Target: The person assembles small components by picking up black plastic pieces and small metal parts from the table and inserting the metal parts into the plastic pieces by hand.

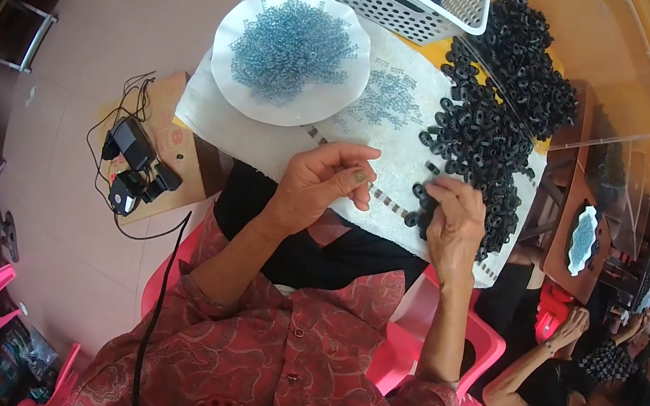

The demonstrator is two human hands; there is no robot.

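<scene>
My left hand [329,179] hovers over the near part of a white cloth [267,139], its fingers curled and the thumb pressed toward the forefinger. Whatever lies between them, if anything, is too small to make out. At the near left edge of a heap of small black ring-like plastic parts [490,132], my right hand [456,222] points down with bunched fingers among the loose pieces; what they grip is hidden. Beyond my left hand stands a white scalloped plate [227,90] piled with small bluish metal springs [296,46]. More loose springs [391,97] lie scattered beside it.
A white perforated basket [394,11] with black parts stands at the far edge. Right of it is a clear plastic sheet or lid [626,73]. To the left, black devices with cables [137,161] rest on a wooden surface. Another person [561,393] sits at right, near a second plate [582,240].
</scene>
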